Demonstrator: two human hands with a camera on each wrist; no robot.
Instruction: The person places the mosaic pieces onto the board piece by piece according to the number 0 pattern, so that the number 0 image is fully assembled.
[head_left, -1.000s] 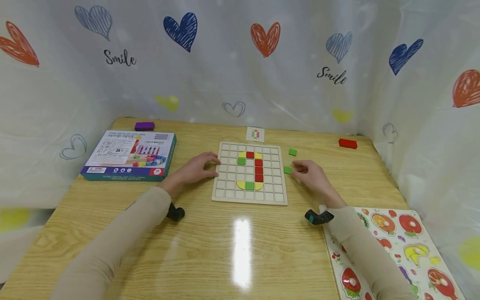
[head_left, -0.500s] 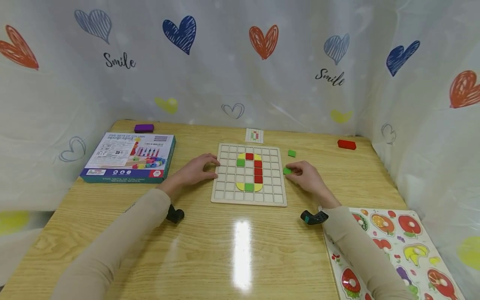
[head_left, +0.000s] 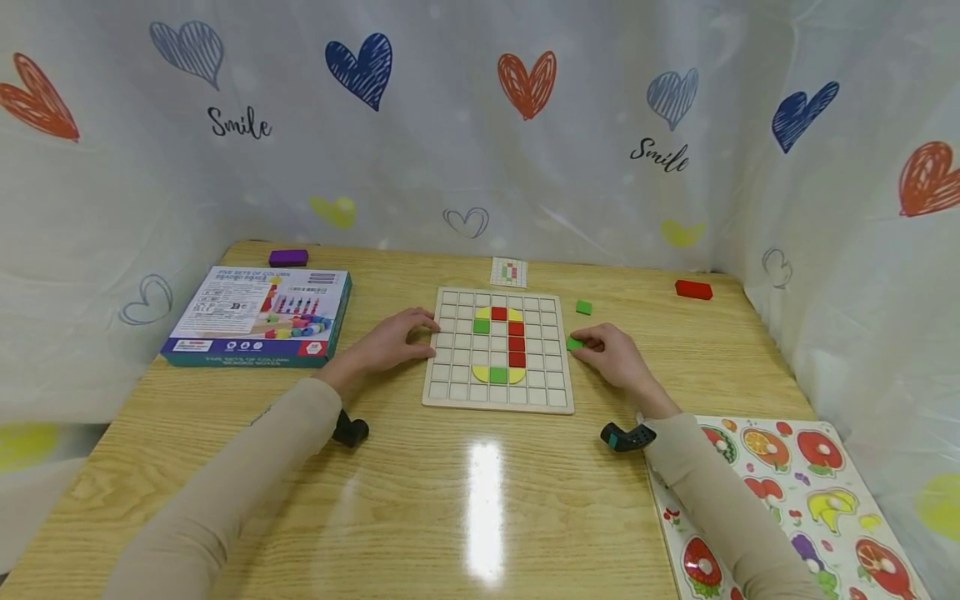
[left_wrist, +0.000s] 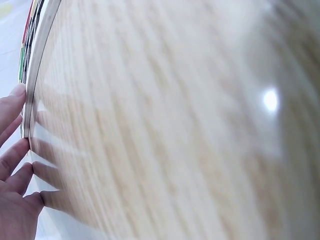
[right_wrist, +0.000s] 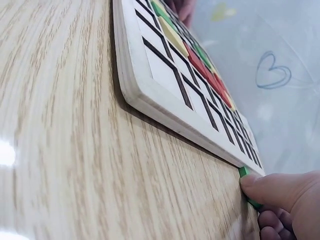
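The square wooden grid board lies flat on the table. Red tiles, green tiles and yellow rounded corner pieces form a curved pattern in its middle. At the board's left edge rests my left hand, fingertips and thumb touching the rim. My right hand pinches a loose green tile between thumb and fingers, close beside the board's right edge; the fingers partly cover it. Another green tile lies farther back on the table.
A small pattern card lies behind the board. To the left are a boxed bead set and a purple block. A red block sits back right, and a fruit puzzle board lies under my right forearm.
My right hand has moved slightly left with the green tile, nearer the board's edge. My left hand stays at the board's left rim. The head view has shifted slightly.
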